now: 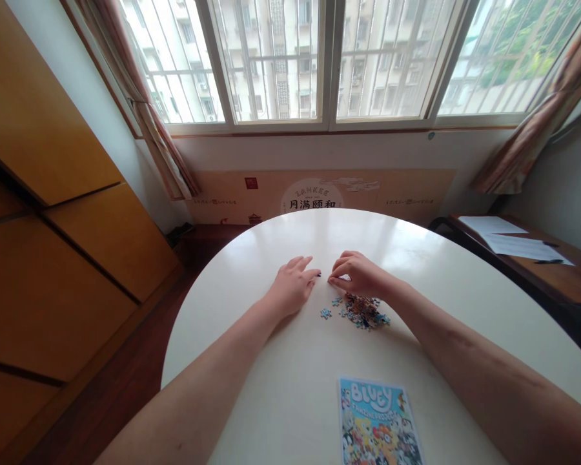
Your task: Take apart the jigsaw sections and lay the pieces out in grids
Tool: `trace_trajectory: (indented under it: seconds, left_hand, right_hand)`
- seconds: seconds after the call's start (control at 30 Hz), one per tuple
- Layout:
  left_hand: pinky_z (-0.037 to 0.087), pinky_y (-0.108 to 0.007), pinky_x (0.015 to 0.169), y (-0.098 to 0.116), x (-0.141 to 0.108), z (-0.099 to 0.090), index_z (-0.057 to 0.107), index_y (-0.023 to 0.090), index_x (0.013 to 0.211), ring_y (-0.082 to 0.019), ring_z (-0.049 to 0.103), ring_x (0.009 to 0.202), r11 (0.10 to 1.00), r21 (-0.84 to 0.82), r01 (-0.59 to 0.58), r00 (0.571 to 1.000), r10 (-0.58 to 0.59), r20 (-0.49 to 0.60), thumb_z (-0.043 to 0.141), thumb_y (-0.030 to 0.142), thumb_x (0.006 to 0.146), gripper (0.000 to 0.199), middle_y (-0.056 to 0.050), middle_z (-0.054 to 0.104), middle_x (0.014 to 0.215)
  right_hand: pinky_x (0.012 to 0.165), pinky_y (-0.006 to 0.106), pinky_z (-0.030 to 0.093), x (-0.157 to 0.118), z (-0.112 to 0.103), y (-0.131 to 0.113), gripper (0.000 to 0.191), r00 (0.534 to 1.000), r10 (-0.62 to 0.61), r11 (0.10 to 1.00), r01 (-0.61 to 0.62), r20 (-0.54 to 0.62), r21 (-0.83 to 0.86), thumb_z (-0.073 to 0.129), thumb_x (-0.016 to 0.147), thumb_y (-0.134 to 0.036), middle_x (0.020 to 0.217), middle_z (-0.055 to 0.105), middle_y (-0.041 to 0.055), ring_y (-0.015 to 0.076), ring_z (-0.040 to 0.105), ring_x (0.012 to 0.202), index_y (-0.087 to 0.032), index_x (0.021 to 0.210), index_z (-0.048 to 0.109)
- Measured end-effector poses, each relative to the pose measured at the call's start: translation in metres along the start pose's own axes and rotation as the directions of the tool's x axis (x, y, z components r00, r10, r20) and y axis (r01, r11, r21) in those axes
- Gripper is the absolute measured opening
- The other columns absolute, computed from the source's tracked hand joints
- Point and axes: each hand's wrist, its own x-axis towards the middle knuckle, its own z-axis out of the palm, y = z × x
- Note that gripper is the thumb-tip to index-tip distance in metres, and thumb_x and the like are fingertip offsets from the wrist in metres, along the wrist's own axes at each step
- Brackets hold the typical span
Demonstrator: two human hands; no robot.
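Above the white round table (281, 413), my left hand (293, 285) has its thumb and forefinger at a small dark blue puzzle piece (318, 275), which seems pinched between them; its other fingers stretch forward. My right hand (356, 271) faces it a short way to the right, fingertips pinched together low over the tabletop. What those fingertips hold, if anything, is too small to make out. Just below the right hand lies a heap of jigsaw pieces (365, 312), mostly brown and blue. One light blue piece (325, 313) rests apart, to the heap's left.
Nearer to me lies a colourful Bluey picture sheet (380, 423). A brown side table (561, 274) with papers (527, 248) and pens stands at the right. Wooden cabinets (77, 258) line the left, and a barred window (329, 64) is ahead.
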Motion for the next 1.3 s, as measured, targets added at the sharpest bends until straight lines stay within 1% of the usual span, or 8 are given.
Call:
trace_trajectory:
  seconds: [0.1, 0.23, 0.5, 0.7, 0.9, 1.07, 1.17, 1.3]
  left_hand:
    - [0.031, -0.045, 0.115, 0.002, 0.002, 0.005, 0.065, 0.024, 0.127, -0.027, 0.041, 0.138, 0.997, 0.013, -0.076, 0.997, 0.075, 0.029, 0.043, 0.023, 0.099, 0.036, -0.005, 0.054, 0.145]
    - [0.029, -0.041, 0.116, 0.0, 0.003, 0.006, 0.064, 0.02, 0.127, -0.025, 0.045, 0.134, 0.992, 0.026, -0.12, 0.993, 0.12, 0.019, 0.042, 0.021, 0.098, 0.037, -0.005, 0.059, 0.141]
    - [0.036, -0.042, 0.113, -0.001, 0.002, 0.008, 0.065, 0.018, 0.127, -0.027, 0.046, 0.134, 0.994, 0.037, -0.099, 0.995, 0.1, -0.022, 0.045, 0.021, 0.097, 0.036, -0.008, 0.055, 0.144]
    - [0.038, -0.045, 0.113, 0.0, 0.0, 0.002, 0.066, 0.017, 0.126, -0.028, 0.046, 0.133, 0.999, 0.014, -0.047, 0.996, 0.048, -0.08, 0.057, 0.017, 0.091, 0.036, -0.01, 0.054, 0.145]
    - [0.041, -0.047, 0.111, -0.002, 0.001, 0.003, 0.071, 0.021, 0.119, -0.028, 0.049, 0.131, 0.999, -0.004, 0.032, 0.987, -0.032, -0.154, 0.052, 0.014, 0.092, 0.034, -0.01, 0.057, 0.141]
    - [0.037, -0.05, 0.113, -0.001, 0.001, 0.004, 0.073, 0.029, 0.118, -0.03, 0.043, 0.136, 0.998, 0.013, 0.057, 0.996, -0.056, -0.074, 0.052, 0.013, 0.092, 0.038, -0.007, 0.05, 0.148]
    - [0.036, -0.049, 0.113, 0.0, 0.0, 0.004, 0.072, 0.031, 0.12, -0.03, 0.042, 0.138, 0.998, 0.026, 0.063, 0.998, -0.062, -0.025, 0.052, 0.014, 0.091, 0.039, -0.006, 0.047, 0.151]
    - [0.037, -0.048, 0.113, 0.0, 0.001, 0.005, 0.072, 0.031, 0.121, -0.03, 0.042, 0.137, 0.998, 0.034, 0.052, 0.998, -0.051, -0.034, 0.051, 0.012, 0.09, 0.042, -0.005, 0.046, 0.152]
  right_hand:
    - [0.092, 0.039, 0.041, -0.001, 0.006, 0.007, 0.022, 0.998, 0.031, 0.999, -0.032, -0.058, -0.017, 0.058, 0.092, -0.029, 0.092, 0.077, 0.0029, 0.0213, 0.064, 0.09, -0.025, 0.086, 0.079]
    - [0.095, 0.04, 0.041, -0.002, 0.012, 0.007, 0.022, 0.993, 0.037, 0.999, -0.04, -0.111, -0.03, 0.058, 0.093, -0.028, 0.095, 0.077, 0.0039, 0.022, 0.065, 0.094, -0.024, 0.087, 0.078]
    - [0.092, 0.038, 0.046, -0.001, 0.02, 0.006, 0.019, 0.984, 0.021, 1.0, -0.022, -0.177, -0.001, 0.06, 0.093, -0.025, 0.098, 0.077, 0.0019, 0.0211, 0.068, 0.093, -0.027, 0.09, 0.079]
    - [0.089, 0.038, 0.051, 0.0, 0.012, 0.014, 0.021, 0.958, 0.107, 0.993, -0.092, -0.267, 0.068, 0.059, 0.093, -0.027, 0.096, 0.078, 0.0023, 0.0221, 0.069, 0.092, -0.026, 0.089, 0.079]
    - [0.098, 0.044, 0.048, -0.003, 0.01, 0.02, 0.021, 0.986, 0.044, 0.998, -0.038, -0.16, 0.044, 0.059, 0.091, -0.026, 0.103, 0.077, 0.0022, 0.0253, 0.068, 0.105, -0.03, 0.095, 0.08]
    - [0.106, 0.061, 0.033, -0.004, 0.013, 0.011, 0.023, 0.995, 0.071, 0.997, -0.073, -0.074, -0.013, 0.057, 0.093, -0.027, 0.115, 0.074, 0.0018, 0.0306, 0.059, 0.122, -0.033, 0.103, 0.077]
    - [0.107, 0.06, 0.032, -0.003, 0.013, 0.005, 0.024, 0.996, 0.068, 0.997, -0.07, -0.059, -0.026, 0.056, 0.093, -0.027, 0.113, 0.075, 0.0013, 0.0287, 0.061, 0.119, -0.034, 0.102, 0.077]
    - [0.107, 0.059, 0.031, -0.003, 0.014, 0.002, 0.024, 0.995, 0.07, 0.997, -0.072, -0.072, -0.033, 0.056, 0.094, -0.026, 0.112, 0.075, 0.0033, 0.0275, 0.062, 0.117, -0.032, 0.103, 0.077]
